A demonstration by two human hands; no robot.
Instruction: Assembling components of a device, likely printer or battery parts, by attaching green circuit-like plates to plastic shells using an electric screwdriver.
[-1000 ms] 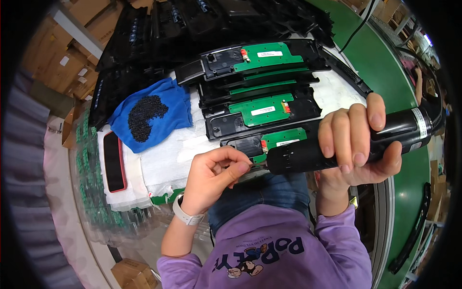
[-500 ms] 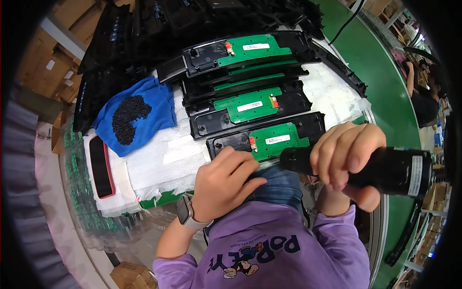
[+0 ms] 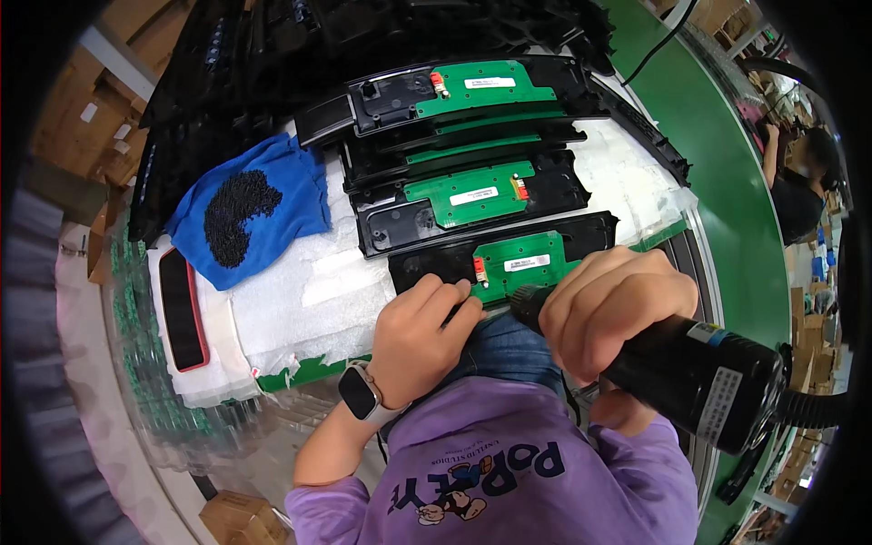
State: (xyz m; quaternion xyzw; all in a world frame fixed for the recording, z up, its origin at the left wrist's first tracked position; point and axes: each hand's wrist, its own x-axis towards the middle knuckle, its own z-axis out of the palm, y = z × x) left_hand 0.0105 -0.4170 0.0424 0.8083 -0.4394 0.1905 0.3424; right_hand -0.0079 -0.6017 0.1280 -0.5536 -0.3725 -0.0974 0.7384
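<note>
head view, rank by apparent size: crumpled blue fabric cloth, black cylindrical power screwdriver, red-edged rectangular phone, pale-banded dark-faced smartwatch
Largest to smallest:
1. Blue cloth and black power screwdriver: too close to rank; the right hand hides part of the latter
2. Phone
3. Smartwatch

You have a plain blue cloth (image 3: 304,195) heaped with small black pieces (image 3: 232,222). Below and left of the cloth, the phone (image 3: 183,313) is black with a red edge. Right of the cloth, black housings (image 3: 589,238) carry green boards (image 3: 516,247) with white labels (image 3: 529,262); farther right, your driver (image 3: 668,363) is black with a pale sticker (image 3: 719,400). Below and right of it, your purple top (image 3: 509,409) bears dark-blue lettering (image 3: 541,461).
</note>
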